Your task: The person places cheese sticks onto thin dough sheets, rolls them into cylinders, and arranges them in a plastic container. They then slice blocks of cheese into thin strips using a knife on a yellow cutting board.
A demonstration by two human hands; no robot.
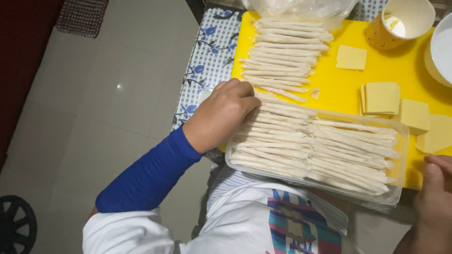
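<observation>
My left hand (221, 114), in a blue sleeve, rests fingers-down on the near-left end of a clear plastic tray (399, 162) packed with several thin pale rolled sticks (329, 150). Its fingers press on the sticks at the tray's left edge. A second pile of the same rolled sticks (282, 56) lies loose on the yellow cutting board (339, 84) beyond the tray. My right hand (435, 188) sits at the frame's right edge beside the tray's corner, thumb against fingers, nothing seen in it.
Square pale wrappers (381, 97) and single squares (351, 57) lie on the board's right. A patterned cup (400, 23), a white bowl (440, 51) and a clear plastic bag (301, 8) stand at the far side. Checked floral tablecloth (209, 61); tiled floor to the left.
</observation>
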